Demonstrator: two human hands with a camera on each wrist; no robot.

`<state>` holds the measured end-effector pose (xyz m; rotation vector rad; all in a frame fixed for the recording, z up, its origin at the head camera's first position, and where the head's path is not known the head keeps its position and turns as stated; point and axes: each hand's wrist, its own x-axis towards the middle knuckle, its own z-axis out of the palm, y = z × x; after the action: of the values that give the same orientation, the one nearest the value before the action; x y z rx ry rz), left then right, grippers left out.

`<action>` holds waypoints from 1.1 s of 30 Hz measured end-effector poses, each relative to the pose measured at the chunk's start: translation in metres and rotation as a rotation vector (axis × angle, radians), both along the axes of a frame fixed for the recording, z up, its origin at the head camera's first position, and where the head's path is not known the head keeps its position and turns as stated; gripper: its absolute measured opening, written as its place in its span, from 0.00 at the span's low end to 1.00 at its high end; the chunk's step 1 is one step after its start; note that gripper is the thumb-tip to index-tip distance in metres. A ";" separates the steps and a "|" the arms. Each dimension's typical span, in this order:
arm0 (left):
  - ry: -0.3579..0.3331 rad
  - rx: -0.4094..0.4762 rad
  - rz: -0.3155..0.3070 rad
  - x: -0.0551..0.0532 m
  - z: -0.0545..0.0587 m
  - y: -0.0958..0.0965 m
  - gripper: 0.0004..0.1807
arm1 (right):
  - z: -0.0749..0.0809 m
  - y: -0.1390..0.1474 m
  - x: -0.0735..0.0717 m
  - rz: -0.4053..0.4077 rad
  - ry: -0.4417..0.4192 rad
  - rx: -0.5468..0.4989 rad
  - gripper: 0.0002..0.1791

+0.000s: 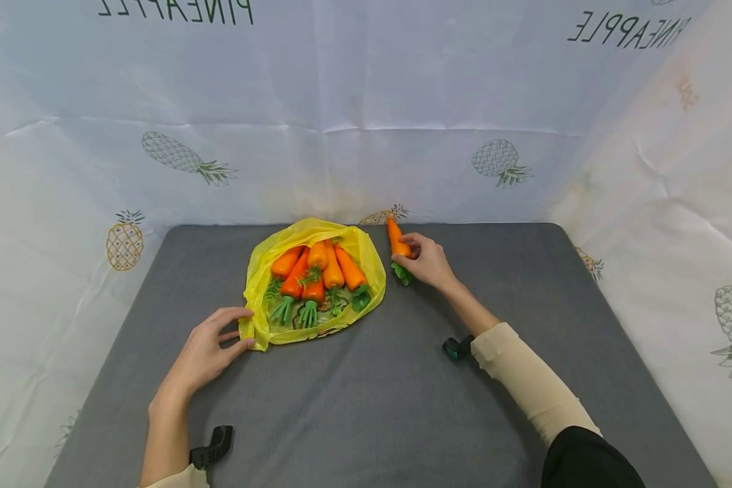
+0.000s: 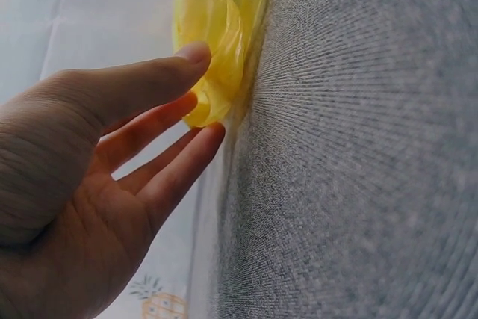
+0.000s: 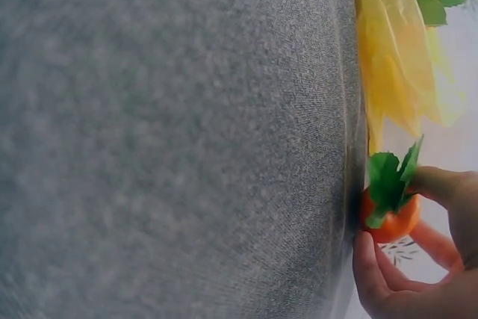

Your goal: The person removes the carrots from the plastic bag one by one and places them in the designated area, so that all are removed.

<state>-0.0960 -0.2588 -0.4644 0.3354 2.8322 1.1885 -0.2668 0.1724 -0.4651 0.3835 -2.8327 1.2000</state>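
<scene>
Right hand (image 1: 428, 263) grasps one carrot (image 1: 396, 237) around its thick end, thumb on one side, fingers on the other. That carrot is on the far part of the grey bench (image 1: 366, 420), just right of the yellow bag (image 1: 375, 268) and outside it, tip pointing away, leaves (image 1: 401, 274) toward the person. Left hand (image 1: 210, 349) is at the bag's near left edge, seemingly in a light pinch, thumb and fingers on the plastic. More carrots (image 1: 350, 268) lie in the bag's open mouth.

Doing this well: grip the carrot by its firm body, not the leaves, which could bend or come loose. Left hand should steady the rim without tugging; thin plastic probably folds easily, and a pull could tip the contents or narrow the mouth. Best to handle the carrot so its leaves don't snag the rim.

Views: only head gives the bag's contents properly, plus the held carrot's full length and tip. Right wrist sees that carrot from its leafy end, with thumb and fingers around it; whether it touches the bench is hard to tell. Left wrist shows thumb and fingertips against the plastic up close, but not the held carrot.
</scene>
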 end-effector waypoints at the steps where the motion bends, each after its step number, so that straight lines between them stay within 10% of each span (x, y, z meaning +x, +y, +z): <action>1: 0.004 0.003 -0.001 0.000 0.000 0.000 0.27 | 0.000 0.000 0.000 0.001 -0.005 0.002 0.27; 33: 0.017 0.079 0.046 0.000 -0.001 -0.004 0.27 | 0.043 -0.027 0.016 0.120 0.043 -0.147 0.23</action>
<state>-0.0963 -0.2630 -0.4652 0.2870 2.8278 1.3150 -0.2510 0.1458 -0.4223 0.5710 -2.6981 1.3928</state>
